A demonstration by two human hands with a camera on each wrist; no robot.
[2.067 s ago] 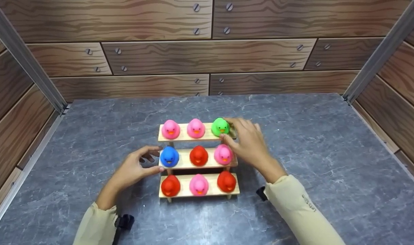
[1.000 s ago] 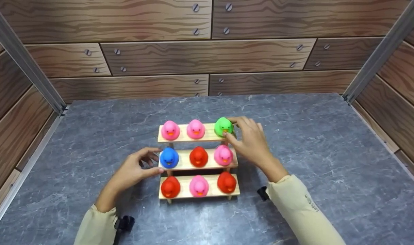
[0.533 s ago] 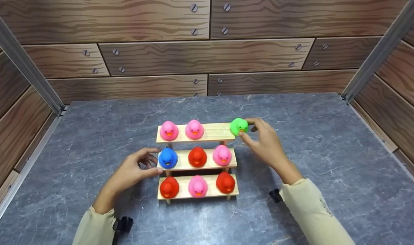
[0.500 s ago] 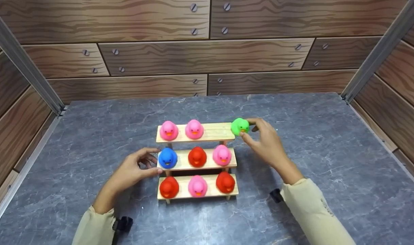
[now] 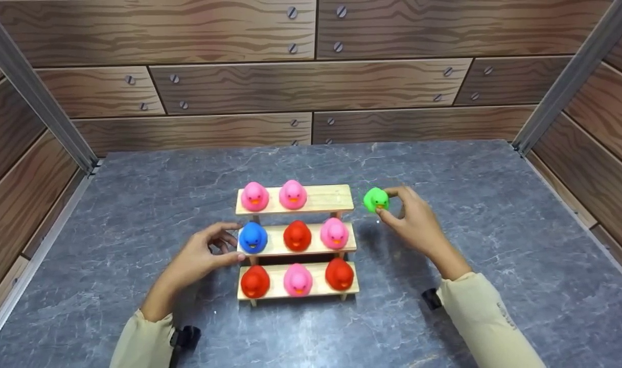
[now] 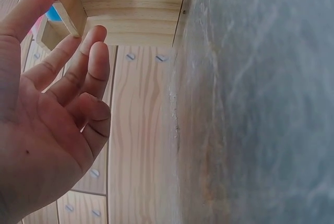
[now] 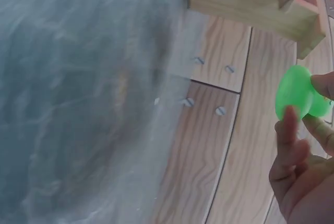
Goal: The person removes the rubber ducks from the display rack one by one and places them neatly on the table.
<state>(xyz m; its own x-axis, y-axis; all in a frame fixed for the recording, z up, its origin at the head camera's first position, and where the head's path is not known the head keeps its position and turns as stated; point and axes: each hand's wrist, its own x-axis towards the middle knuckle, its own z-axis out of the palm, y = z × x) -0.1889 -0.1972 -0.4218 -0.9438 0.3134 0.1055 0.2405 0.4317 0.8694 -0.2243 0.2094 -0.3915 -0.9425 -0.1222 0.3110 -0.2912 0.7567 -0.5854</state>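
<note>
My right hand pinches a green rubber duck between thumb and fingers, in the air just right of the top tier. The duck also shows in the right wrist view. A three-tier wooden stand stands on the table. My left hand holds the left end of its middle board, thumb at the front corner and index finger at the back; its other fingers curl loosely. Beside that hand sits a blue duck. Two pink ducks stand on the top tier, whose right end is bare wood.
A red duck and a pink duck share the middle tier with the blue one. On the bottom tier, a pink duck stands between two red ducks. Wood-patterned walls enclose the grey marbled table.
The green duck has left the right end of the top tier, carried rightward and slightly toward me by my right hand. The left hand stays at the middle board.
</note>
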